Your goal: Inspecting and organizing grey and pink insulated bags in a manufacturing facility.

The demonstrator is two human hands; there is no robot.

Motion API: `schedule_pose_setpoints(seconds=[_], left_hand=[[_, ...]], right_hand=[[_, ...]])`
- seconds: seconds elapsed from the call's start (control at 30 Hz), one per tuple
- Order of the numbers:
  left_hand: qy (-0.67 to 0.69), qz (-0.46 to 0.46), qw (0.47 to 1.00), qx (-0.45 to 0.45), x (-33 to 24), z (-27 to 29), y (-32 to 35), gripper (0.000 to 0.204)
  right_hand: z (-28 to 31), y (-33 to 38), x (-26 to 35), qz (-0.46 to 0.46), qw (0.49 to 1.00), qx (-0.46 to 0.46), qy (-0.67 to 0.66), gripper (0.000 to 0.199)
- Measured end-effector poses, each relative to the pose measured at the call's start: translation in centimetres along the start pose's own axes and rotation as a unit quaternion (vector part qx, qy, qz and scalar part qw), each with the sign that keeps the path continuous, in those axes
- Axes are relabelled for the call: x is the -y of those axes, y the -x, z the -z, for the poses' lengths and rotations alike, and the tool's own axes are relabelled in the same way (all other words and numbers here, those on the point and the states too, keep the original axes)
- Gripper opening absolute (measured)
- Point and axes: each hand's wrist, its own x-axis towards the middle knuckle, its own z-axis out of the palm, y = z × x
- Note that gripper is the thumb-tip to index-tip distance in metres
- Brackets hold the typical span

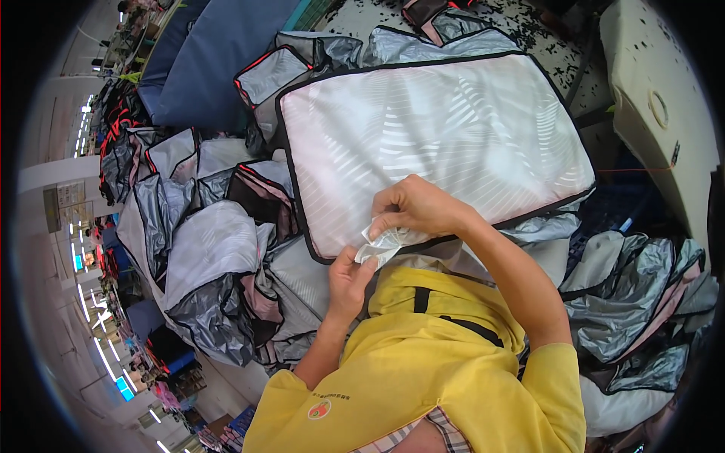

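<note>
At the padded panel's point(438, 143) near edge, your left hand point(349, 283) and right hand point(415, 208) pinch a crumpled clear packet point(384, 243); keep both grips firm.

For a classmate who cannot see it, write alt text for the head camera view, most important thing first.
Two bare hands pinch a small crumpled clear plastic piece at the near edge of a flat white panel with black piping: right hand above, left hand below. Heaps of grey and silver fabric pieces surround it.

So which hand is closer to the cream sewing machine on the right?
Right. The right hand grips the crumpled clear wrapper on the side nearer the sewing machine; the left hand sits lower and farther away.
</note>
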Motion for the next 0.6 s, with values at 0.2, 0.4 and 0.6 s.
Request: schedule_pose_setpoints(seconds=[0.2,0.4,0.6], left_hand=[[0.003,-0.006,1.0,0.016,0.13,0.21,-0.02,0.01],[0.009,-0.001,1.0,0.013,0.14,0.19,0.13,0.012],[0.006,-0.005,1.0,0.02,0.27,0.28,0.15,0.015]], right_hand=[[0.03,0.13,0.08,-0.015,1.0,0.002,-0.023,0.034],[0.2,0.4,0.2,-0.008,1.0,0.0,-0.023,0.03],[-0.18,0.37,-0.03,0.006,1.0,-0.014,-0.019,0.031]])
